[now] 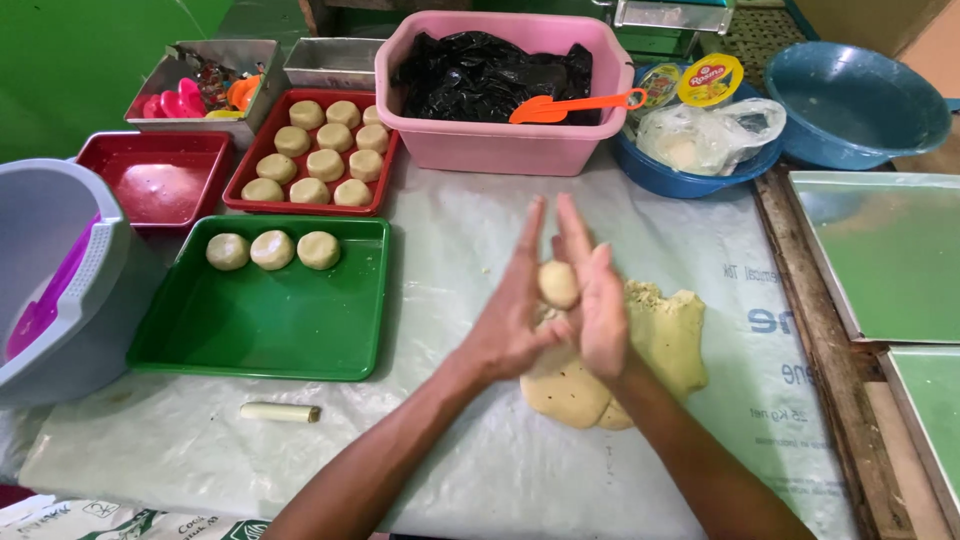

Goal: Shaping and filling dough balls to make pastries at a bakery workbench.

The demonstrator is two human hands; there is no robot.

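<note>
— While that dough ball sits pressed between the two palms, how would you say it handles?

— Soft and light, I'd judge. It looks pale and smooth, and it gives shape easily, so a hard squeeze would flatten it. The left hand and right hand are together, palms facing, fingers straight and pointing away from the body, clamped gently on the ball just above the surface.

— Where would one best hold it?

— Across its round sides with flat palms, as here; fingertips would likely dent it. It may be a little greasy, so slippery rather than sticky, though I cannot be sure.

— And what lies round the hands?

— Directly below and to the right of them lies the big dough slab, ragged at its edge. Left of the hands is a green tray with three shaped rounds along its far side and plenty of bare floor. Beyond that, a red tray nearly full of rounds, and straight ahead a pink tub.

— Room to move?

— Open plastic sheet lies between the hands and the green tray. To the right, the surface ends at a wooden edge, near the slab.
</note>
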